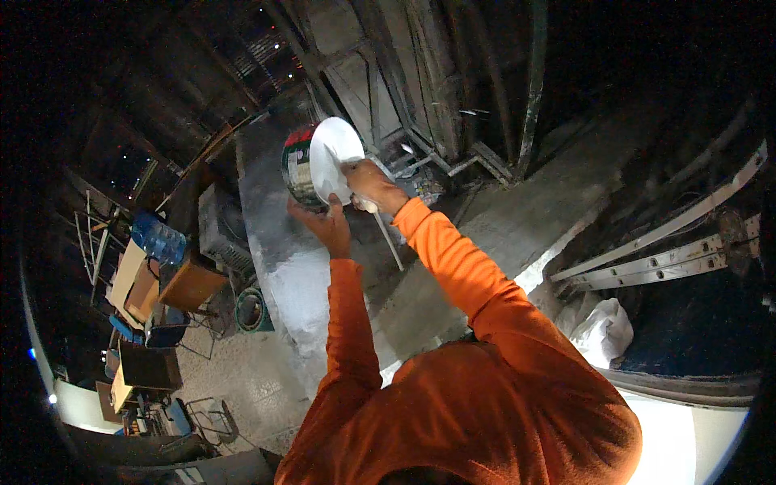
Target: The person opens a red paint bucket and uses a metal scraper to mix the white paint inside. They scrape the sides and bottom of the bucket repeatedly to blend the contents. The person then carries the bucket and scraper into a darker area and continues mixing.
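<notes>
A round paint can [301,168] with a red, dark and pale label is tipped on its side, its white round face [327,158] turned toward the right. My left hand [325,226] holds it from below, thumb up against the lower rim and the other fingers behind. At the white face, my right hand [373,187] is closed around a pale handle [366,206]; the working end of that tool is hidden from me. A thin pale stick [390,242] slants down below the right hand, and whether it belongs to the tool I cannot tell.
Beneath lies a grey concrete ledge with a whitish patch [299,287]. Metal framing [453,158] stands beyond. To the right are a ladder [663,267] and a white sack [602,331]. At left sit a blue water bottle [158,238], a coiled hose [253,309], and chairs.
</notes>
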`<state>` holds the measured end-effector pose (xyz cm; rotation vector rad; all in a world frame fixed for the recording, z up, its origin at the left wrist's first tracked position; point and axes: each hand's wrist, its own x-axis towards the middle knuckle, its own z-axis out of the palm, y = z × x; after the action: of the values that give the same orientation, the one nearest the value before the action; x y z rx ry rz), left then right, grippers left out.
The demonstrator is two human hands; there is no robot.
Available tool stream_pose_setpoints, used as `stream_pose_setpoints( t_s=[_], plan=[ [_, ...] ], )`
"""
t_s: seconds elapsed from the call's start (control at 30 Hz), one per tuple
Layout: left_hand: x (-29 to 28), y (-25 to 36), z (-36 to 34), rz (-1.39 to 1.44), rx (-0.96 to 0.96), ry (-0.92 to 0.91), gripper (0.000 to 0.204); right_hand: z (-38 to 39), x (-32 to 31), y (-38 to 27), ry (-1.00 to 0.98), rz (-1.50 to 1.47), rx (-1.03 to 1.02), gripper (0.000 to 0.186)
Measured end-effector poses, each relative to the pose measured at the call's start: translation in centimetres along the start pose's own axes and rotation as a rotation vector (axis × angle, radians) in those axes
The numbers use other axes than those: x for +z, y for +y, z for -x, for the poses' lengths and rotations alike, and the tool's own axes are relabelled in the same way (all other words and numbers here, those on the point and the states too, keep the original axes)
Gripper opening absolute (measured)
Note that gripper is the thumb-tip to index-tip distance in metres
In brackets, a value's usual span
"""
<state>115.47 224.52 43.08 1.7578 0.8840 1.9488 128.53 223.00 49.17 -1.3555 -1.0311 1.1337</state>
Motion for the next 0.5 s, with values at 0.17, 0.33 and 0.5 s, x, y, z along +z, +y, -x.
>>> stream_pose_setpoints(
  t_s=[0.17, 0.33, 0.5],
  plan=[
    [-0.4, 0.3, -1.7, 0.195, -0.062, 0.006, 0.08, 1.4, 1.4, 2.5, -0.005, 0.438, -0.346, 0.036],
    [-0.5, 2.1, -2.1, 0.067, -0.122, 0.025, 0.086, 1.0, 1.9, 1.1, 0.289, 0.577, -0.469, 0.034],
    [-0.8, 2.4, -3.2, 0.145, -0.038, -0.021, 0.087, 3.7, 1.1, -1.7, 0.074, 0.402, -0.191, 0.037]
  ],
)
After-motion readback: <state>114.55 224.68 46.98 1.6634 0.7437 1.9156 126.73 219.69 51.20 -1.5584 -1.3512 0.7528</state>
